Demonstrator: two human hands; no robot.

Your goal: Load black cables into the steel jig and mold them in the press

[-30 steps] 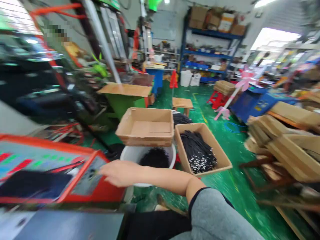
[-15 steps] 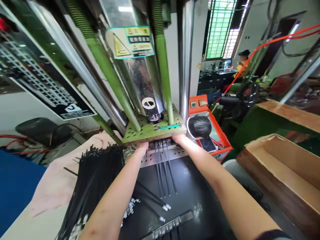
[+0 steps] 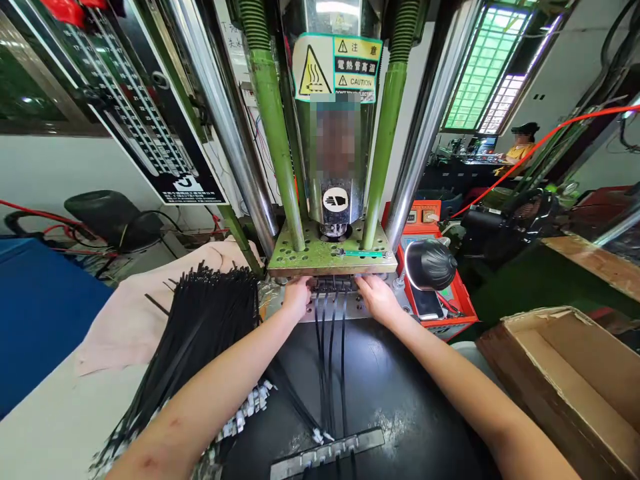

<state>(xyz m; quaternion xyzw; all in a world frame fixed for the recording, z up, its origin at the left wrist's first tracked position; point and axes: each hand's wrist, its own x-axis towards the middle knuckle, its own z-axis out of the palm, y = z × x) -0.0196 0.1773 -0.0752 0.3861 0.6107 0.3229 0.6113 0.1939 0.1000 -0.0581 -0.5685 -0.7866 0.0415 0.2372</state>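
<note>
Under the front edge of the green press plate [image 3: 320, 265], a dark mold bar [image 3: 334, 285] lies across the lower metal plate. At its left end is my left hand [image 3: 297, 297], fingers closed on it. My right hand [image 3: 377, 298] grips the opposite end; some fingertips of both hands are hidden. Several thin black cables [image 3: 331, 347] run from the bar toward me over the black work surface [image 3: 400, 387]. Closer to me, a second, grey metal mold bar [image 3: 327, 455] lies slanted with cables in it.
A thick bundle of black cables [image 3: 210, 320] with pale connectors lies left on a pink cloth [image 3: 120, 327]. Polished columns and green rods stand around the press. To the right are a red case [image 3: 463, 307], a black-topped lamp [image 3: 435, 263] and a cardboard box [image 3: 560, 360]. A person [image 3: 523, 148] sits far back.
Both hands have come out from beneath the press plate toward me, bringing the mold bar and its cables nearer. The camera view has shifted and become sharper.
</note>
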